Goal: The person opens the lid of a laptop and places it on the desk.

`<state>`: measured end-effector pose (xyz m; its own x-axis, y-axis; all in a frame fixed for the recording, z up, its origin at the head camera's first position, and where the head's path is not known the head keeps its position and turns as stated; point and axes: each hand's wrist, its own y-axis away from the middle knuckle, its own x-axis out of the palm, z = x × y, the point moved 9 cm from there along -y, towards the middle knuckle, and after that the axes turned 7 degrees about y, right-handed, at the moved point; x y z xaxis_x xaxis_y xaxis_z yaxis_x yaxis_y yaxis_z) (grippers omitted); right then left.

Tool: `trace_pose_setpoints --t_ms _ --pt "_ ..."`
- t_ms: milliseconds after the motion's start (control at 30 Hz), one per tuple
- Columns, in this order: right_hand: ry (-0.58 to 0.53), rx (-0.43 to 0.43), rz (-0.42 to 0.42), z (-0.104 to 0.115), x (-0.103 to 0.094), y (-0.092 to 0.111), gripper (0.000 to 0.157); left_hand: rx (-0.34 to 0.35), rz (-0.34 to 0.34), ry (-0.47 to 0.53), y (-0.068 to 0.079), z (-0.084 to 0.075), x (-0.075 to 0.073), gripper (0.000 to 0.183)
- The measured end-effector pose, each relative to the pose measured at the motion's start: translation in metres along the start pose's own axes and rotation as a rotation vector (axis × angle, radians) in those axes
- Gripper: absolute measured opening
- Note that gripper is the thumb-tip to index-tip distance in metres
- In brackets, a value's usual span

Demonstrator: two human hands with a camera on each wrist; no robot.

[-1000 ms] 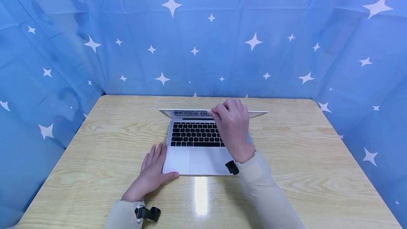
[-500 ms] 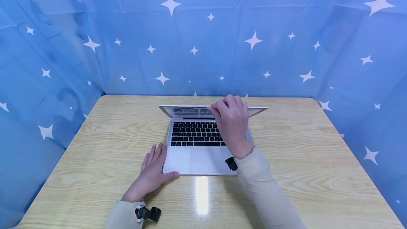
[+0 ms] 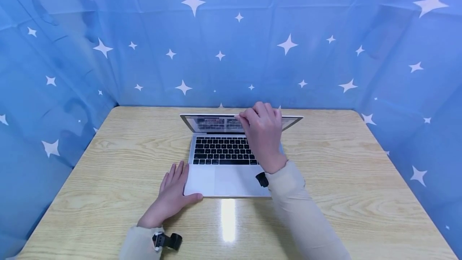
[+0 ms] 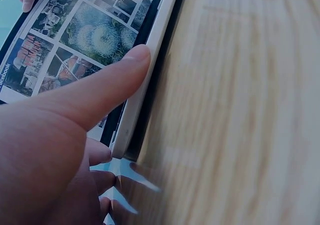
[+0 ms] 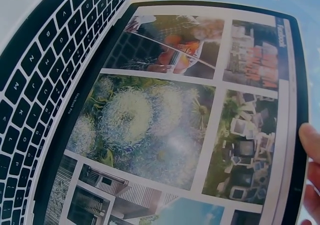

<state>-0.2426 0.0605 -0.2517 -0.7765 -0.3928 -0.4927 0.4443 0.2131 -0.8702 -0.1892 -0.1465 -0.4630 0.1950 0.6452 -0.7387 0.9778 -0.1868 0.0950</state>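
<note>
A silver laptop (image 3: 236, 179) lies on the table, its screen (image 3: 213, 124) raised and tilted toward me. My right hand (image 3: 265, 135) pinches the top edge of that screen right of its middle, hiding part of the keyboard. In the right wrist view, the thumb (image 5: 311, 141) sits against the screen's bezel, and the lit display (image 5: 160, 110) shows a collage of photos. At the front left corner of the laptop base rests my left hand (image 3: 172, 191), fingers straight along the side and thumb at the front edge. The left wrist view shows this thumb (image 4: 112, 82) against the laptop's edge.
A light wooden table (image 3: 361, 171) spreads around the laptop. Behind it and at both sides hangs a blue curtain (image 3: 231, 31) with white stars. Each sleeve carries a small black wrist camera, such as the left wrist camera (image 3: 175, 241).
The right hand has moved up and back slightly, and the laptop screen has opened wider, showing more of its face. My left hand has stayed at the corner.
</note>
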Motion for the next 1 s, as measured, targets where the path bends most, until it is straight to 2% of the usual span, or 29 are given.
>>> trace_pose_setpoints --t_ms 1000 --pt "-0.025 0.016 0.016 -0.010 0.013 -0.012 0.021 -0.007 0.004 -0.017 0.000 0.001 0.001 0.104"
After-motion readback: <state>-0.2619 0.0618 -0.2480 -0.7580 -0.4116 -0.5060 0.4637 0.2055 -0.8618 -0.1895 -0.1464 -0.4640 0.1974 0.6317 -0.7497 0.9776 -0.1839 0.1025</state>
